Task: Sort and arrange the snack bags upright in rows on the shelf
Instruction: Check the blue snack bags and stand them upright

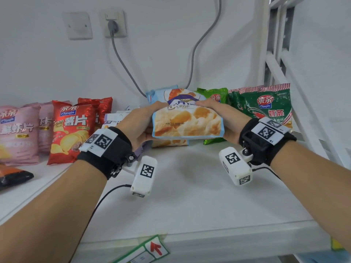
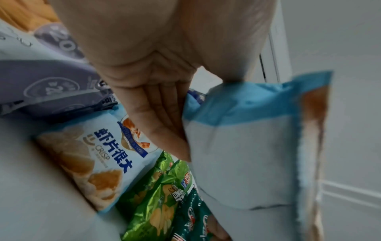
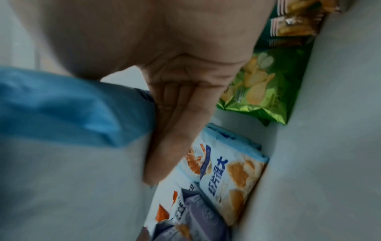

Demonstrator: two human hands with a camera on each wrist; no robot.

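Held crosswise above the white shelf (image 1: 190, 186), pale-blue crinkly prawn-crisp bag (image 1: 187, 118), pinched at either end by left hand (image 1: 139, 124) and right hand (image 1: 221, 118), just before its standing twin (image 2: 98, 163).

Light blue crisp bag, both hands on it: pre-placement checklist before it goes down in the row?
1. Hold: left hand and right hand grip the light blue crisp bag at its two sides: ok.
2. Bag orientation: label upright, facing the camera: ok.
3. Matching bag directly behind, against the wall: ok.
4. Shelf surface bare in front of that bag: ok.
5. Neighbour, the light green bag, stands upright: ok.
6. Held bag's bottom edge clear of the shelf: cannot tell.
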